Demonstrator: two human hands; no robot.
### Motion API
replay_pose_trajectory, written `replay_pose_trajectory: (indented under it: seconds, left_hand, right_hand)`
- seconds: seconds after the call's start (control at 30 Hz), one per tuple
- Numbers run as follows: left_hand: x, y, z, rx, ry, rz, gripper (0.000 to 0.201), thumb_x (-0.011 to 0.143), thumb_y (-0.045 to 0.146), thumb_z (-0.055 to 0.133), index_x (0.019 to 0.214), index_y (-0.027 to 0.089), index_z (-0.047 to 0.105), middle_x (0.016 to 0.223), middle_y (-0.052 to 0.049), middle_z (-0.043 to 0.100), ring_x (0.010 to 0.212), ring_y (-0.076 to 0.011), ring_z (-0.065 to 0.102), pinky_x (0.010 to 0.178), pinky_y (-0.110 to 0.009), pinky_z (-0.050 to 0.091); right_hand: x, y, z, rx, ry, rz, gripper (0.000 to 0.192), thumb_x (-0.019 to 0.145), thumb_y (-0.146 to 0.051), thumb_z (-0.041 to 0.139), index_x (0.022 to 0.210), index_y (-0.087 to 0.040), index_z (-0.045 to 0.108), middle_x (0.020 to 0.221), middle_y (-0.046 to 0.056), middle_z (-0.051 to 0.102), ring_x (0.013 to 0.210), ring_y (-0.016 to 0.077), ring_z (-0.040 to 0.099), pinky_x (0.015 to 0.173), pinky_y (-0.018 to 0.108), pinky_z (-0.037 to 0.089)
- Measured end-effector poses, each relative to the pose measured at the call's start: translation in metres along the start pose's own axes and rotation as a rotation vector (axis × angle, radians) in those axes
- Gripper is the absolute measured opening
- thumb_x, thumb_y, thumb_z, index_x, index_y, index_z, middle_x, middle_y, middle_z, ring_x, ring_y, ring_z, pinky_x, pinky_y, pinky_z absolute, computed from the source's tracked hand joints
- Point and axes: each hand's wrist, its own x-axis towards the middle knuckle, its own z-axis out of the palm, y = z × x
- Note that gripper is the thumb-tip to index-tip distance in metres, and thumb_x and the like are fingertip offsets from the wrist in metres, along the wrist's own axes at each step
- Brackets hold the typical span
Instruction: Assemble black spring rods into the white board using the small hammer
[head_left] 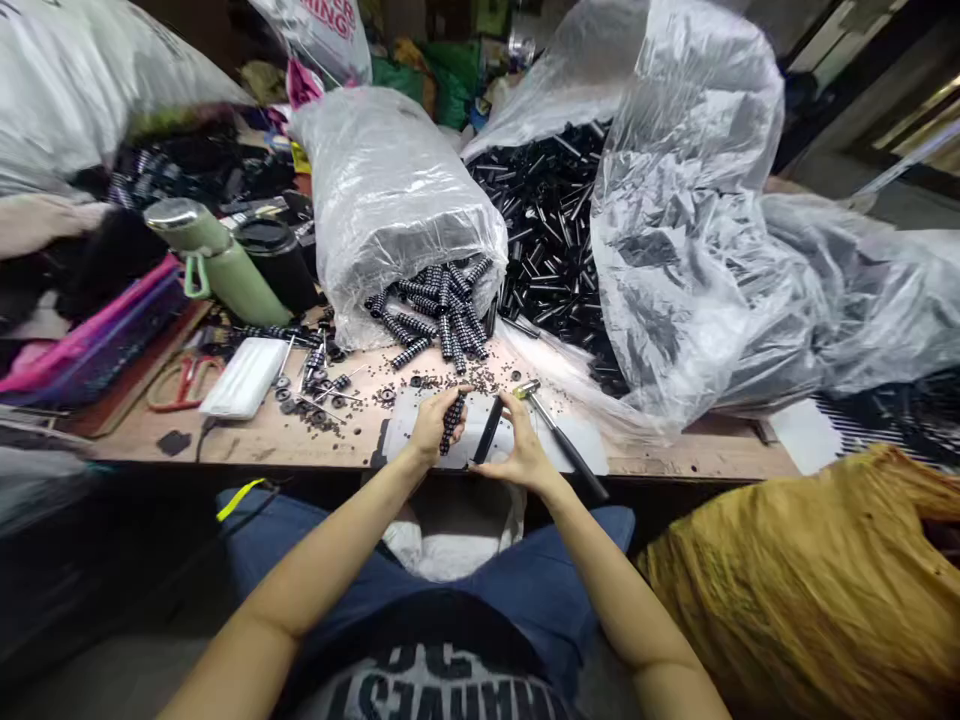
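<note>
My left hand is closed around a black ribbed cylinder dotted with light marks, held over the white board at the table's front edge. Thumb and forefinger of my right hand grip a smooth black tube by its two ends. The two pieces are apart. Just right of my right hand, a hammer lies with its black handle sticking out past the edge. Similar ribbed cylinders spill from a clear plastic bag beyond my hands.
A large plastic bag holds many black tubes. On the left are a green flask, a black cup, a white box, red-handled scissors and scattered small parts. A yellow sack stands at right.
</note>
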Motion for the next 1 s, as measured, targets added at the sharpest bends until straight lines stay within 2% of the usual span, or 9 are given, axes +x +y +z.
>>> replay_pose_trajectory:
  seconds: [0.1, 0.2, 0.33, 0.43, 0.67, 1.0]
  left_hand:
    - [-0.005, 0.005, 0.007, 0.033, -0.03, -0.032, 0.06, 0.076, 0.05, 0.062, 0.123, 0.012, 0.056, 0.053, 0.006, 0.05, 0.031, -0.0052, 0.039, 0.03, -0.015, 0.023]
    - [-0.007, 0.008, 0.012, 0.052, -0.014, -0.052, 0.058, 0.078, 0.049, 0.06, 0.125, 0.014, 0.057, 0.05, 0.007, 0.049, 0.03, -0.0051, 0.038, 0.03, -0.015, 0.023]
    - [-0.007, 0.008, 0.016, 0.023, 0.065, -0.031, 0.046, 0.074, 0.042, 0.063, 0.107, 0.011, 0.066, 0.057, 0.003, 0.057, 0.038, -0.0084, 0.05, 0.036, -0.019, 0.039]
    - [-0.008, 0.006, 0.02, 0.002, 0.072, -0.045, 0.041, 0.07, 0.042, 0.065, 0.096, 0.01, 0.065, 0.061, 0.001, 0.06, 0.043, -0.0137, 0.057, 0.04, -0.025, 0.048]
    - [-0.009, 0.01, 0.031, 0.042, 0.115, -0.139, 0.035, 0.073, 0.041, 0.062, 0.09, 0.01, 0.061, 0.057, 0.0, 0.059, 0.039, -0.0154, 0.058, 0.037, -0.025, 0.047]
    - [-0.009, 0.007, 0.043, 0.091, 0.068, -0.177, 0.026, 0.076, 0.037, 0.059, 0.083, 0.011, 0.059, 0.062, -0.003, 0.063, 0.039, -0.0141, 0.058, 0.036, -0.023, 0.046]
  right_hand:
    - [0.004, -0.009, 0.0, 0.017, -0.004, -0.048, 0.111, 0.061, -0.046, 0.082, 0.147, -0.022, 0.016, 0.144, 0.017, 0.03, 0.136, 0.0324, 0.031, 0.107, 0.05, 0.04]
    - [0.009, -0.016, 0.0, 0.04, -0.003, -0.067, 0.112, 0.061, -0.045, 0.082, 0.147, -0.023, 0.014, 0.146, 0.016, 0.028, 0.138, 0.0321, 0.029, 0.108, 0.049, 0.039]
    - [0.015, -0.021, 0.002, 0.068, -0.035, -0.109, 0.111, 0.062, -0.042, 0.082, 0.147, -0.023, 0.013, 0.149, 0.015, 0.027, 0.14, 0.031, 0.027, 0.112, 0.049, 0.035]
    - [0.018, -0.023, 0.004, 0.086, -0.064, -0.107, 0.111, 0.063, -0.039, 0.082, 0.148, -0.023, 0.012, 0.15, 0.015, 0.026, 0.141, 0.0297, 0.025, 0.115, 0.048, 0.031]
    - [0.014, -0.019, 0.008, 0.13, -0.05, -0.052, 0.113, 0.061, -0.033, 0.082, 0.148, -0.022, 0.011, 0.151, 0.015, 0.024, 0.142, 0.0285, 0.025, 0.117, 0.046, 0.027]
    - [0.004, -0.017, 0.004, 0.203, -0.052, 0.046, 0.114, 0.059, -0.029, 0.082, 0.148, -0.023, 0.013, 0.152, 0.014, 0.022, 0.141, 0.0286, 0.026, 0.115, 0.045, 0.03]
